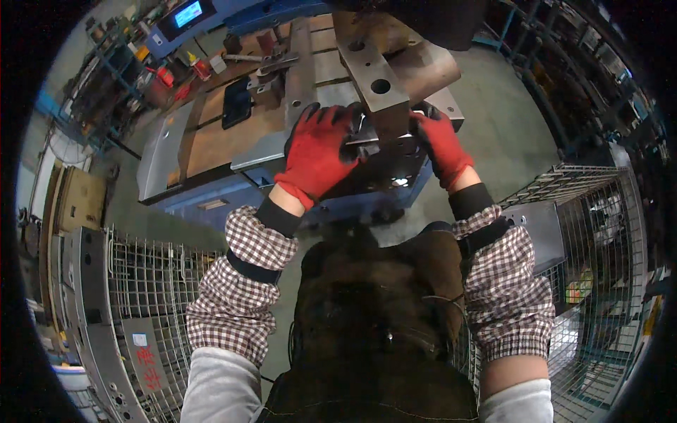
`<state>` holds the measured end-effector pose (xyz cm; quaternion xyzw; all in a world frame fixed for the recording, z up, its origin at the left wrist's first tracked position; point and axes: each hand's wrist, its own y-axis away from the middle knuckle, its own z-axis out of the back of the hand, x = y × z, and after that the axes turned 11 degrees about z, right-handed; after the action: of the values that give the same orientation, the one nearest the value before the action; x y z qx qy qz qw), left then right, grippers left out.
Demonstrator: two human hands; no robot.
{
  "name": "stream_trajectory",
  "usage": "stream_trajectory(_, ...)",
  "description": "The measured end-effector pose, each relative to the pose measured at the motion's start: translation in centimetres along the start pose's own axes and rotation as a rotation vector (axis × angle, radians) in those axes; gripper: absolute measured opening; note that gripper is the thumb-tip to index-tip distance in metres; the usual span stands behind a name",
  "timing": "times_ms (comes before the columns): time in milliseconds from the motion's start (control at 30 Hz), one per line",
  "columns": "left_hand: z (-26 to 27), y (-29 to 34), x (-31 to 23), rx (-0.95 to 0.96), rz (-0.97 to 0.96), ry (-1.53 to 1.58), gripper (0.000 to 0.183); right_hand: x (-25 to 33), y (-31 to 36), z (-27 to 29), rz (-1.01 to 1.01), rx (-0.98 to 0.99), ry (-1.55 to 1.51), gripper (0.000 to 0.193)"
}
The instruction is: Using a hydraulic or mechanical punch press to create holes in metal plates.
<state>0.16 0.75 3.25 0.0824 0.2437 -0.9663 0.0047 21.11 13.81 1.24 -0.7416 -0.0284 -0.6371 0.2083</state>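
A long steel block with round holes in its upper face juts toward me over the machine table's front edge. My left hand, in a red glove with dark fingertips, is closed at the block's left side, with a shiny metal piece between thumb and fingers. How far that piece extends under the block is hidden. On the other side, my right hand, gloved alike, has its fingers curled against the block's near right end. Its fingertips are partly hidden. A brown rounded metal part lies behind the block.
A black phone-like device lies on the slotted table at left, near metal clamping pieces. Red bottles stand beyond. Wire cages flank me, left and right. A lit screen is at the far left.
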Motion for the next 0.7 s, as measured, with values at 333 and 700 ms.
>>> stream_trajectory(333, -1.2, 0.9, 1.0, -0.22, -0.057, 0.129, 0.085, -0.4, -0.5, 0.2, -0.017, 0.007, 0.052, 0.041)
stream_trajectory(700, -0.7, 1.1, 1.0, -0.15, 0.052, 0.135, 0.08, 0.2, 0.1, -0.8, -0.087, 0.019, 0.011, 0.046)
